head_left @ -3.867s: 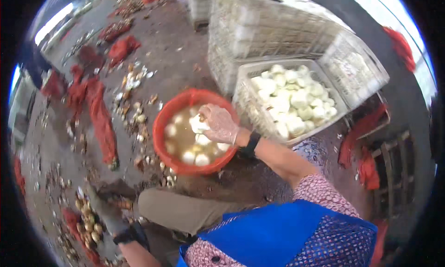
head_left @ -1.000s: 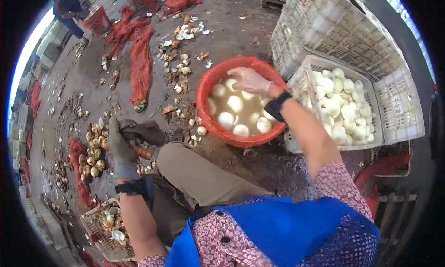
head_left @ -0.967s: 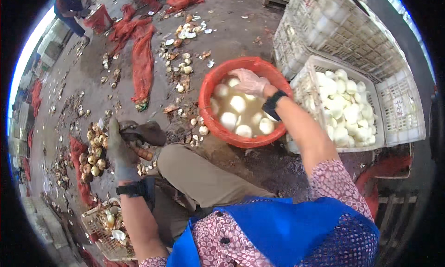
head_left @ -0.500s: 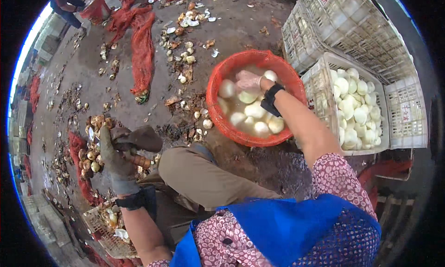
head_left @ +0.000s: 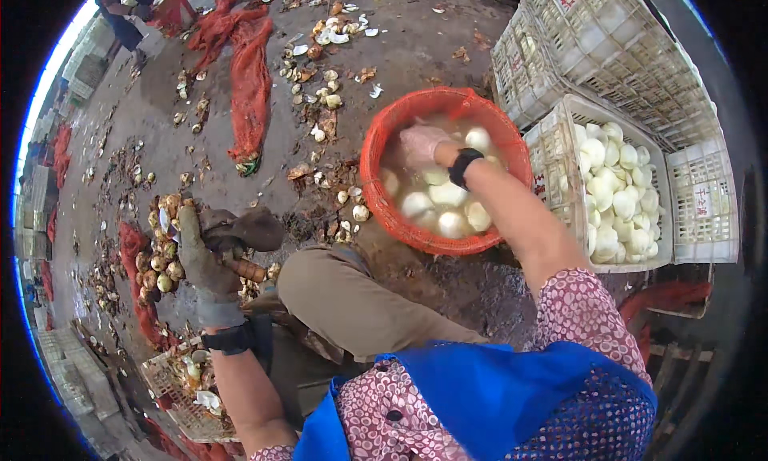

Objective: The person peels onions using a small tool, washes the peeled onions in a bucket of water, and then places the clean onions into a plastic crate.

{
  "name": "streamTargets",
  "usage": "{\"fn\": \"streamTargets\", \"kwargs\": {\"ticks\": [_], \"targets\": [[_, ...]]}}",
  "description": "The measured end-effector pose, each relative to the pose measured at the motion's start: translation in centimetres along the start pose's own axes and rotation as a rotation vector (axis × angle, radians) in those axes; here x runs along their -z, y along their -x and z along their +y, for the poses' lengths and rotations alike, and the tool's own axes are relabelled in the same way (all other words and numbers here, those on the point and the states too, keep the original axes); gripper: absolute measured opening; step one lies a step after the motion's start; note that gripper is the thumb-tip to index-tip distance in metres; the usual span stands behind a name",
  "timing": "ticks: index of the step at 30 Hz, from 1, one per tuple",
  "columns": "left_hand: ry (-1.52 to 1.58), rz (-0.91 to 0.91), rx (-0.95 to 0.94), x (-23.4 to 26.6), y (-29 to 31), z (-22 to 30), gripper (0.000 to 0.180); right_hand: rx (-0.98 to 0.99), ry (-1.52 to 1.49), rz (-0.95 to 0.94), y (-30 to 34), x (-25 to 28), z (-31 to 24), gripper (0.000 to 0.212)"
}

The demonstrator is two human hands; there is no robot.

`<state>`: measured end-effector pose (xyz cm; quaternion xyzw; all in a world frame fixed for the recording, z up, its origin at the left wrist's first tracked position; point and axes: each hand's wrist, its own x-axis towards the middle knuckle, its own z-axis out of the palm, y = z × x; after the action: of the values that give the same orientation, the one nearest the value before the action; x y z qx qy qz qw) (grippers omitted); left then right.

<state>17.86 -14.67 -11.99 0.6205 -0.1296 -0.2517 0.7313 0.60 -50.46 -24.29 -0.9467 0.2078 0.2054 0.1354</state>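
Note:
My right hand (head_left: 422, 145), in a pale pink glove, dips into cloudy water in a red tub (head_left: 390, 221) lined with red mesh. Peeled onions (head_left: 447, 194) float around it; its fingers are blurred and partly under water. On the left, my left hand (head_left: 202, 261) wears a grey-brown glove, its fingers curled and partly hidden. Beside its palm are a dark, limp, glove-like piece (head_left: 252, 229) and a short wooden handle (head_left: 246, 269). Several unpeeled onions (head_left: 162, 267) lie in a heap just past that hand.
A white crate (head_left: 552, 153) of peeled onions stands right of the tub, with stacked crates (head_left: 596, 41) behind. Red mesh sacks (head_left: 250, 85) and onion skins litter the floor. A low crate (head_left: 172, 389) of peelings sits at lower left. A person (head_left: 124, 13) is at the far left.
My right hand has shifted slightly left and deeper in the tub, and the onions near it have moved. The left hand stays nearly in place.

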Motion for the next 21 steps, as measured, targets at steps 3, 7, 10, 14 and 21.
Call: {"fn": "streamTargets", "kwargs": {"ticks": [3, 7, 10, 14, 21], "targets": [[0.010, 0.004, -0.091, 1.5, -0.2, -0.9, 0.040, 0.219, -0.941, 0.082, 3.9, 1.5, 0.8, 0.053], [0.058, 0.048, -0.007, 0.7, 0.3, 0.1, 0.035, 0.313, -1.540, 0.151, 10.1, 3.9, 0.0, 0.064], [0.054, 0.080, -0.002, 0.2, 0.5, 0.1, 0.036, 0.367, -1.756, 0.081, 13.0, 5.3, 0.2, 0.069], [-0.004, 0.105, -0.014, 0.3, -0.4, -1.4, 0.038, 0.353, -1.754, 0.303, 14.5, 4.7, 0.3, 0.049], [0.190, -0.020, 0.068, 3.2, -3.4, -4.3, 0.041, 0.182, -2.326, 0.569, 16.4, 0.5, -1.1, 0.019]]}}
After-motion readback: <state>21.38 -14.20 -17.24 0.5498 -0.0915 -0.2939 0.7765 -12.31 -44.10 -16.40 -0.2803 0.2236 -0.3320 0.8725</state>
